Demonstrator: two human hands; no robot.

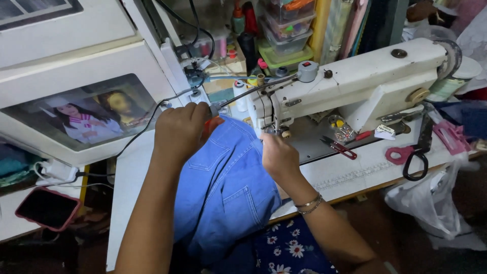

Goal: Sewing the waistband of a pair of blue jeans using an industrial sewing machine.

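1. Now we are working at a white sewing machine (355,83) standing on a pale table (350,175), with blue denim jeans (223,182) draping from the machine's needle area down over the table edge toward our lap.
2. We are keeping our left hand (180,129) at the far, upper edge of the jeans, fingers (198,112) clenched around the bunched denim, with something orange (213,124) showing just beside them.
3. We are pressing our right hand (278,155) onto the denim right below the needle (276,124); its fingers are curling down onto the cloth, though we cannot tell whether they are pinching it. Thin bangles (309,204) are circling that wrist.
4. We are seeing red-handled snips (339,148) lying on the machine bed, pink-and-black scissors (408,160) further right on the table, and a phone in a pink case (47,208) lying well off to the left.
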